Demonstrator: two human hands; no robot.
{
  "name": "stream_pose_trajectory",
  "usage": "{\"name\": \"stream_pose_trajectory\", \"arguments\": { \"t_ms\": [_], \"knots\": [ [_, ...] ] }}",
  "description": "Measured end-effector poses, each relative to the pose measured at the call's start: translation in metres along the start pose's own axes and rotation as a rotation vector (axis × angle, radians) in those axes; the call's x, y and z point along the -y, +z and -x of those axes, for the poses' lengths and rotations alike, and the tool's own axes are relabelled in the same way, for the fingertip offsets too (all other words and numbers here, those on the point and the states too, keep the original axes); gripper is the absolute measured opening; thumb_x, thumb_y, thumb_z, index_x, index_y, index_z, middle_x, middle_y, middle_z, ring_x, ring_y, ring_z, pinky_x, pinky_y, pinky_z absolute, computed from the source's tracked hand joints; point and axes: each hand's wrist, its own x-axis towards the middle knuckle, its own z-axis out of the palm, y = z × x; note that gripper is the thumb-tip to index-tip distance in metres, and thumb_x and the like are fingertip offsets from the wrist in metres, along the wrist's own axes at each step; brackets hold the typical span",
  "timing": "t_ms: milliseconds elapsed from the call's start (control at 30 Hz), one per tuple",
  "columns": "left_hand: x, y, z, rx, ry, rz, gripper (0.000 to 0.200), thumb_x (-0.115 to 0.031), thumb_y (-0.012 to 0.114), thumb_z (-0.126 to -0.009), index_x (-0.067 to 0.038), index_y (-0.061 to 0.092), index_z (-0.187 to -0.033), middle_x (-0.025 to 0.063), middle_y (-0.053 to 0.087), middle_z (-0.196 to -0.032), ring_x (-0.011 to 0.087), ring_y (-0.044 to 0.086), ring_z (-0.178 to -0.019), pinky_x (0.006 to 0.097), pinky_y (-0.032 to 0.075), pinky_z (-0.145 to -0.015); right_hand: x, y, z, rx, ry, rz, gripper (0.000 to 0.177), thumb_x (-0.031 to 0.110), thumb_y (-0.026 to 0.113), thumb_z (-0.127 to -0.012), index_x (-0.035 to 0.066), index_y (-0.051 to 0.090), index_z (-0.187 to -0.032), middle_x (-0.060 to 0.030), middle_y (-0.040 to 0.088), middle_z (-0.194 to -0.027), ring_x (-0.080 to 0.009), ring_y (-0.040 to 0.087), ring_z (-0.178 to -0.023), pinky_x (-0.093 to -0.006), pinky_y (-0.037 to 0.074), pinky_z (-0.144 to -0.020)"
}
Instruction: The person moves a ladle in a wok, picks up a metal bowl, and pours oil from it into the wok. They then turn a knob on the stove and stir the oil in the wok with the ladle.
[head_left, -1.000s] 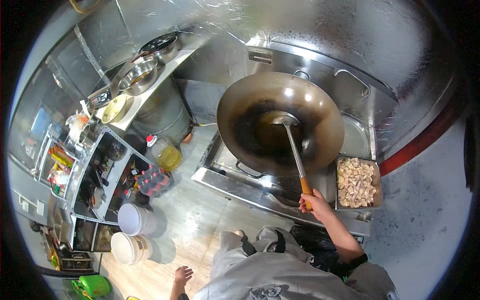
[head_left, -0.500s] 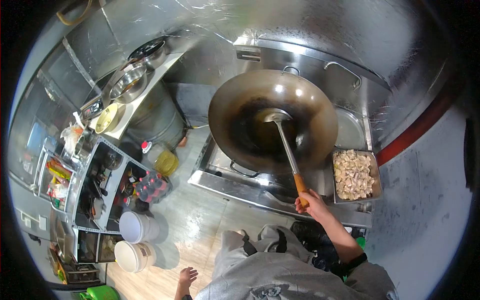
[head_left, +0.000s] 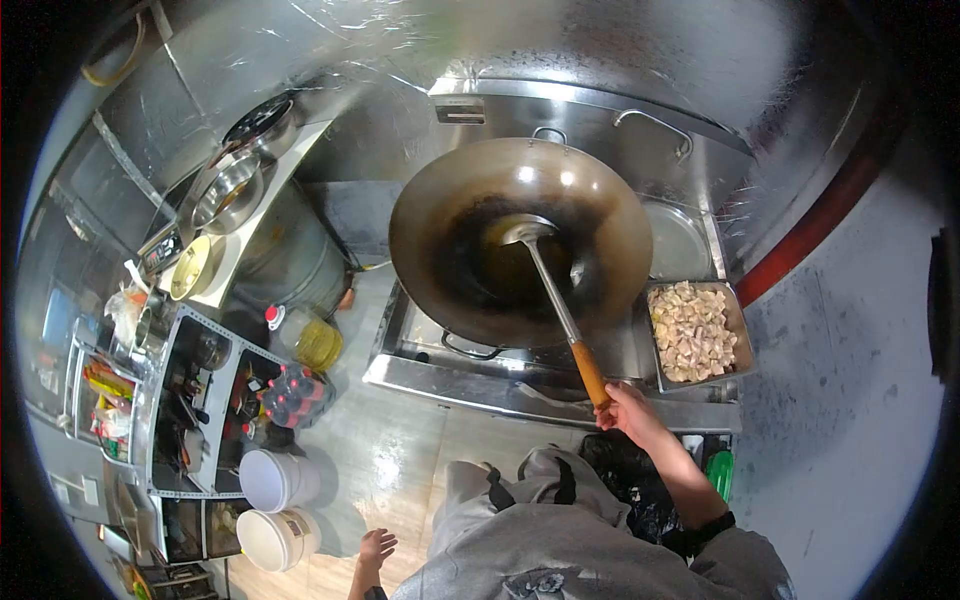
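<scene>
Clasping a wooden handle, right hand is holding the metal ladle in the rounded wok; left hand (released) is hanging.

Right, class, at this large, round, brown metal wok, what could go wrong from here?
The right hand grips the orange-brown wooden handle near its end, so the long metal utensil might twist or slip. A jerk could splash any liquid in the wok. The rectangular metal tray of pale chopped pieces sits near the right forearm, which might knock it.
</scene>
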Motion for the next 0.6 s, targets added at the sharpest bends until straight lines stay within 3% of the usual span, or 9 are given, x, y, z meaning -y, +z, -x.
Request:
{"name": "stream_pose_trajectory", "arguments": {
  "t_ms": [367,600],
  "knots": [
    [-0.0073,0.0074,-0.0102,0.022,0.01,0.004,0.034,-0.026,0.043,-0.086,-0.002,0.046,-0.11,0.0167,0.058,-0.1,0.0274,0.059,-0.088,0.0406,0.045,-0.073,-0.0018,0.0032,0.0005,-0.038,0.026,0.029,0.029,0.03,0.044,-0.089,0.007,0.043,-0.106,-0.0067,0.056,-0.074,-0.0133,0.055,-0.056,-0.025,0.045,-0.053],
    [-0.0043,0.0086,-0.0063,0.006,-0.023,0.015,0.033,-0.025,0.043,-0.085,-0.002,0.046,-0.11,0.0171,0.058,-0.1,0.0273,0.059,-0.088,0.0407,0.045,-0.073,0.0,0.0093,-0.0073,-0.019,0.021,0.008,0.026,0.029,0.045,-0.088,0.006,0.043,-0.1,-0.0075,0.056,-0.072,-0.0149,0.056,-0.057,-0.025,0.045,-0.052]
  ]
}}
